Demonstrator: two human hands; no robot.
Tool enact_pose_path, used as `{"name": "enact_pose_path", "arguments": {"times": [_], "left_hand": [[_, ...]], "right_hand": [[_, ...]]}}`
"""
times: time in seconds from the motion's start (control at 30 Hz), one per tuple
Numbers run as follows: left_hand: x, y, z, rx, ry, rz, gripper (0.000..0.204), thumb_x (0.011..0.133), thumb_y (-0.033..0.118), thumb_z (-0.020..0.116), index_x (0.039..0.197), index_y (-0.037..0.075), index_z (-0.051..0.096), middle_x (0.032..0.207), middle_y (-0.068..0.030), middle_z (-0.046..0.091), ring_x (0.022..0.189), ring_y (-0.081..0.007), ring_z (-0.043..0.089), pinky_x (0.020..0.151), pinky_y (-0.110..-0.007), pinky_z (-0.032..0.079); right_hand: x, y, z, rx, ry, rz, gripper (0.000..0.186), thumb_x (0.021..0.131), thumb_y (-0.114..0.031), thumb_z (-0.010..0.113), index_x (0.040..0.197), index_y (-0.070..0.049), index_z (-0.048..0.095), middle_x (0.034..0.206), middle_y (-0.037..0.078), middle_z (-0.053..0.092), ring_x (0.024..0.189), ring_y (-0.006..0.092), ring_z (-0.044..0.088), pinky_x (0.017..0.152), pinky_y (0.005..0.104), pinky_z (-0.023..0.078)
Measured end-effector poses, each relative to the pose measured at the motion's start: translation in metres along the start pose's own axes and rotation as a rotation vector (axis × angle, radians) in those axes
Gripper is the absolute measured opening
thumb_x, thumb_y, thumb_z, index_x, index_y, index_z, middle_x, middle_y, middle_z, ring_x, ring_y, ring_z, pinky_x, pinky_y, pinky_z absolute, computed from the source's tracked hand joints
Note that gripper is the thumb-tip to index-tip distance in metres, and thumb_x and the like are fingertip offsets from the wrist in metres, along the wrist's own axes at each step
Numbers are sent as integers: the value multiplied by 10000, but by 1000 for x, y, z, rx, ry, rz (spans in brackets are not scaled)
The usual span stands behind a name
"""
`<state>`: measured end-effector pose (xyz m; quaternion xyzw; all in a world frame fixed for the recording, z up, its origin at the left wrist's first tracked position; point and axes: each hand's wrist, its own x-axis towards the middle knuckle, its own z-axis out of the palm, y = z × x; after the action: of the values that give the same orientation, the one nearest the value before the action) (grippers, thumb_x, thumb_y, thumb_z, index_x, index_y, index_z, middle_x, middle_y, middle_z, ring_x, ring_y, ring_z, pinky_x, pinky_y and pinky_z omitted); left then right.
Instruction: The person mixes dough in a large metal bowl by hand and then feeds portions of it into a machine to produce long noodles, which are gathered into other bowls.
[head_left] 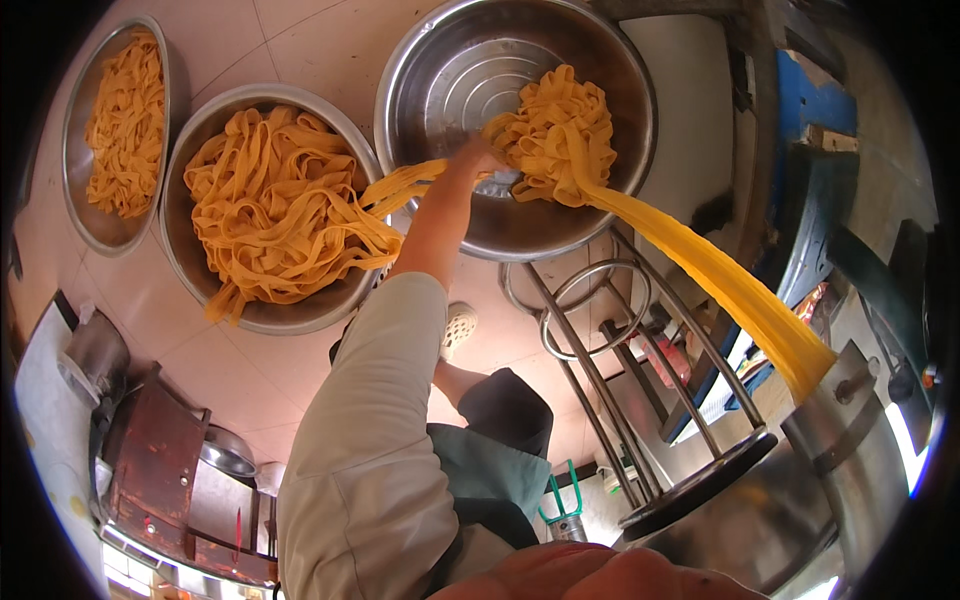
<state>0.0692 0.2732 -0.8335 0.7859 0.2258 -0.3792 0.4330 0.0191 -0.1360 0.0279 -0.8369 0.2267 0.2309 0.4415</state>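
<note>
My left hand (484, 157) reaches into the large steel basin (640, 130) at the top centre. Its fingers, partly hidden, close on wide yellow noodles at the near side of a coiled noodle pile (560, 130). A bunch of noodle strands (405, 185) stretches from behind my wrist to the middle basin (190, 255), which is heaped with tangled noodles (285, 205). From the pile under my hand, a long yellow noodle band (715, 265) runs down to the right to a steel machine outlet (845, 400). My right hand is out of view.
Farther left stands an oval basin (72, 150) with more noodles. A steel-legged stool (600, 390) lies tipped below the large basin. Brown cabinet furniture (155, 460) is at the lower left. My foot in a pale clog (459, 328) is on the tiled floor (330, 45).
</note>
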Motion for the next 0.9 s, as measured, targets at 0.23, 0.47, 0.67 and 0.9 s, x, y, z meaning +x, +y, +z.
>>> {"name": "enact_pose_path", "arguments": {"times": [0.23, 0.47, 0.67, 0.9], "left_hand": [[-121, 38, -61, -518, -583, 267, 317, 965, 262, 552, 1193, 55, 627, 777, -66, 696, 583, -104, 563, 532, -263, 422], [-404, 38, -197, -231, -451, 382, 241, 967, 217, 536, 1028, 35, 683, 743, -34, 684, 675, -142, 631, 633, -315, 497], [-613, 59, -268, -222, -391, 482, 164, 925, 162, 595, 974, 56, 709, 807, -13, 704, 783, -128, 640, 728, -290, 492], [-759, 43, -266, -343, -275, 361, 175, 938, 121, 614, 1058, 64, 728, 974, -39, 716, 950, -143, 638, 893, -303, 472]], "right_hand": [[-79, -15, 1, 102, -120, 8, 293, 957, -268, 612, 1079, -16, 527, 674, 104, 569, 487, 214, 518, 446, 392, 444], [-195, -33, -8, 328, -419, -117, 332, 942, -269, 629, 1113, -15, 501, 694, 129, 590, 512, 228, 546, 474, 408, 464], [-246, -38, 70, 508, -826, 19, 311, 813, -53, 673, 1092, -4, 547, 919, 210, 620, 808, 309, 621, 730, 426, 502], [-176, 69, 293, 540, -812, 348, 329, 969, -359, 635, 966, -33, 588, 647, 5, 495, 490, 132, 444, 438, 281, 347]]}}
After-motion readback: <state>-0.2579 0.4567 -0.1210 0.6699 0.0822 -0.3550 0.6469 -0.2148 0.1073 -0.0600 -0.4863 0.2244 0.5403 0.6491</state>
